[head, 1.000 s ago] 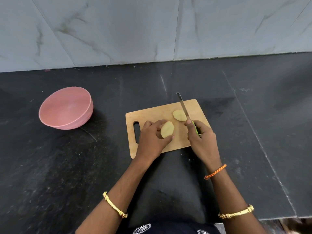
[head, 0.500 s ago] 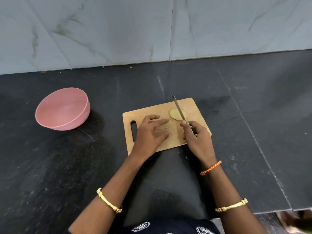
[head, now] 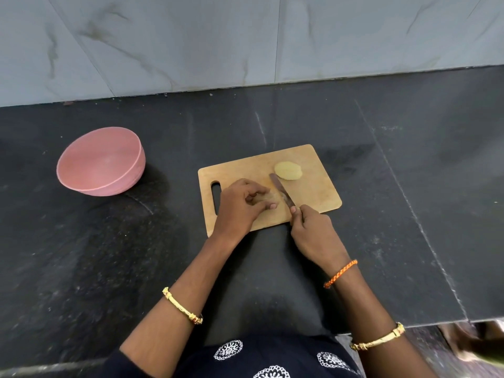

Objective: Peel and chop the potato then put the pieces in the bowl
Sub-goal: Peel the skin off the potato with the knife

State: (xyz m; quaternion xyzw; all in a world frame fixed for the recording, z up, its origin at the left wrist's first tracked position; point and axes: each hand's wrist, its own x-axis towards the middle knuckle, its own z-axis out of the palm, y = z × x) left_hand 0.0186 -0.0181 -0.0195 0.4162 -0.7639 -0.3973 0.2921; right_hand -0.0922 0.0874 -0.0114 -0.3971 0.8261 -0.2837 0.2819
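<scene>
A wooden cutting board (head: 313, 192) lies on the dark counter. One peeled potato half (head: 288, 171) rests cut side down near the board's far right. My left hand (head: 241, 204) presses the other potato half (head: 274, 197) flat on the board; my fingers hide most of it. My right hand (head: 311, 230) grips a knife (head: 282, 190) by its handle. The blade slants across the board beside my left fingertips, its tip close to the free potato half. A pink bowl (head: 102, 162) stands empty to the left of the board.
The black stone counter (head: 409, 214) runs back to a grey marble wall (head: 245, 42). The counter's front edge drops off at the lower right.
My left hand laid its potato half flat on the board and covered it. The knife drew back toward me, with its blade now beside my left fingertips.
</scene>
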